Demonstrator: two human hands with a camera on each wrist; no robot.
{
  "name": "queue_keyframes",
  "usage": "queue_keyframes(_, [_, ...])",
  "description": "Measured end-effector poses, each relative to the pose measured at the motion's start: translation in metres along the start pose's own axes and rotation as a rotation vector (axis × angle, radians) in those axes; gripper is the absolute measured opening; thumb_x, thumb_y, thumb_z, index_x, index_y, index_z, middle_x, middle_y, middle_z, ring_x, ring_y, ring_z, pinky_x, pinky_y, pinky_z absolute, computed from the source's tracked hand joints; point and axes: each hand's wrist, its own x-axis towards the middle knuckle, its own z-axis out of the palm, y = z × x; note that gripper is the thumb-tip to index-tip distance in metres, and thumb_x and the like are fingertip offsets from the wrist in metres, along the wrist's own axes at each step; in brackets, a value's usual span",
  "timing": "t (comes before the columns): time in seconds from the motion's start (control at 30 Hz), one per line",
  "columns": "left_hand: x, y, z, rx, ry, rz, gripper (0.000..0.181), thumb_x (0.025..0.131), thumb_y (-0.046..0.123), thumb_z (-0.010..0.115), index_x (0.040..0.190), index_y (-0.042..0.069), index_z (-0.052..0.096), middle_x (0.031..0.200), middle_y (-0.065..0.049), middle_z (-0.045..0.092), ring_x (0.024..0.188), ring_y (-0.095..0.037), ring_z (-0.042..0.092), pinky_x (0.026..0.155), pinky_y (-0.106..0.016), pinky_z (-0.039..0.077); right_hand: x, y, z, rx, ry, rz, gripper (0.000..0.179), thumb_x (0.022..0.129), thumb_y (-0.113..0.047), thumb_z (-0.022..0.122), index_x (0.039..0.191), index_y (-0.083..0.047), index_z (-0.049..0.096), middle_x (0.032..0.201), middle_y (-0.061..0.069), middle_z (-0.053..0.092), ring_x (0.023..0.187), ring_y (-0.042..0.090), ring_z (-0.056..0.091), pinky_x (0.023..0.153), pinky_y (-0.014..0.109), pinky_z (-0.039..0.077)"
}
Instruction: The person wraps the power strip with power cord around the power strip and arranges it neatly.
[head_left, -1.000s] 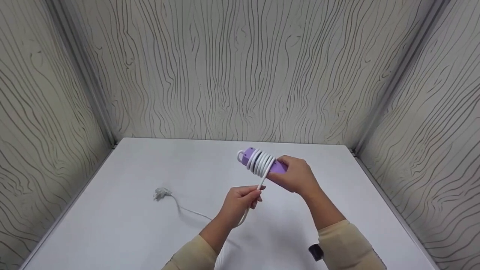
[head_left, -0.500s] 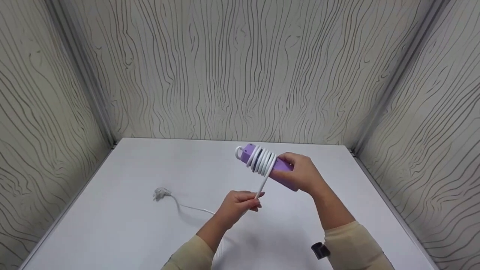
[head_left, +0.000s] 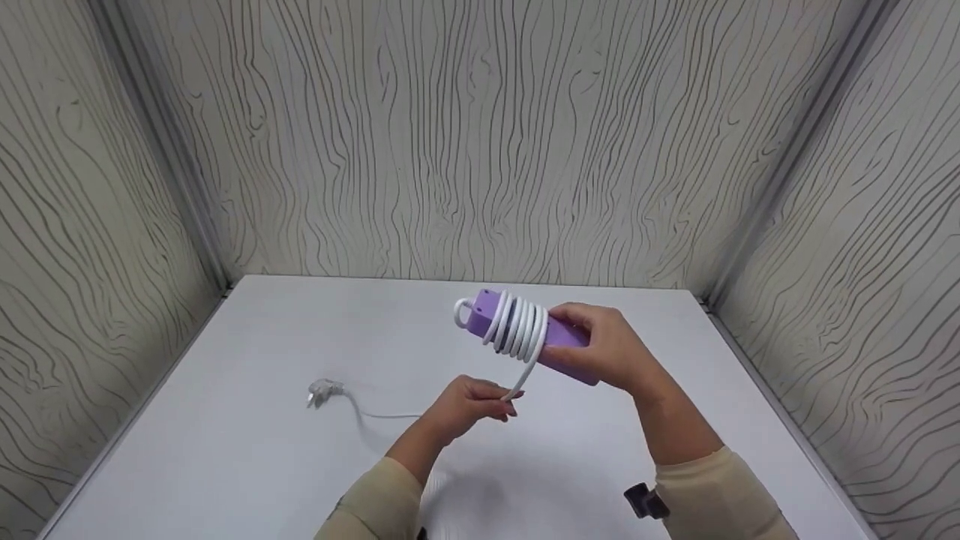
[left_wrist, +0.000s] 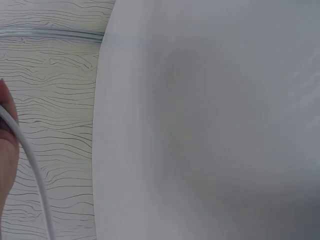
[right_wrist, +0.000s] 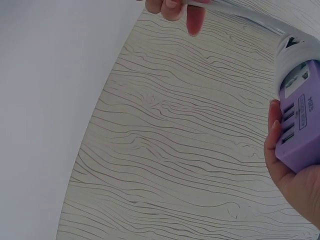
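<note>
A purple power strip [head_left: 566, 335] is held above the table by my right hand [head_left: 611, 349], its fingers and thumb round the near end. Several turns of white cord [head_left: 520, 328] wrap the strip's middle, and a small loop stands out at its far end. The right wrist view shows slots on the end face of the power strip [right_wrist: 302, 117]. My left hand [head_left: 469, 405] pinches the cord a short way below the strip. From there the cord passes behind the left forearm and out to a plug [head_left: 325, 389] on the table. In the left wrist view only part of the left hand [left_wrist: 6, 145] shows.
The white table [head_left: 300, 465] fills the lower part of the head view. Patterned panels [head_left: 465, 142] stand behind it and on both sides. A small black item [head_left: 646, 501] sits at the right sleeve.
The power strip has shifted slightly left and tilted, with more of its near end showing. My left hand has moved a little down and left, still pinching the cord.
</note>
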Motion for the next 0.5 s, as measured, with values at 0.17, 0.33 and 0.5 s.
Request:
queue_keyframes(0.17, [0.005,-0.010,-0.010,0.027,-0.001,-0.022,0.018,0.087,0.006,0.058,0.099,0.002,0.070,0.087,-0.009,0.069,0.086,-0.032,0.063,0.078,-0.033,0.052,-0.003,-0.005,0.000,0.024,-0.041,-0.087,0.039,0.074,-0.033,0.071,0.109,-0.019,0.063,0.098,-0.005,0.063,0.084,0.016,0.057,0.072,0.034,0.049])
queue_keyframes(0.33, [0.016,-0.026,-0.021,0.045,0.057,-0.047,0.023,0.084,0.016,0.064,0.106,0.010,0.069,0.096,-0.005,0.068,0.089,-0.028,0.063,0.079,-0.034,0.051,-0.007,-0.006,0.002,0.027,-0.124,-0.164,0.037,0.075,-0.033,0.070,0.109,-0.022,0.063,0.099,-0.009,0.063,0.083,0.014,0.058,0.070,0.031,0.050])
queue_keyframes(0.5, [0.020,-0.016,-0.024,0.109,0.218,-0.070,0.010,0.084,0.021,0.062,0.086,0.012,0.067,0.079,0.001,0.065,0.071,-0.013,0.060,0.069,-0.032,0.051,-0.008,-0.003,0.006,0.034,-0.259,-0.280,0.035,0.074,-0.029,0.069,0.107,-0.018,0.064,0.095,-0.006,0.064,0.078,0.011,0.057,0.064,0.028,0.049])
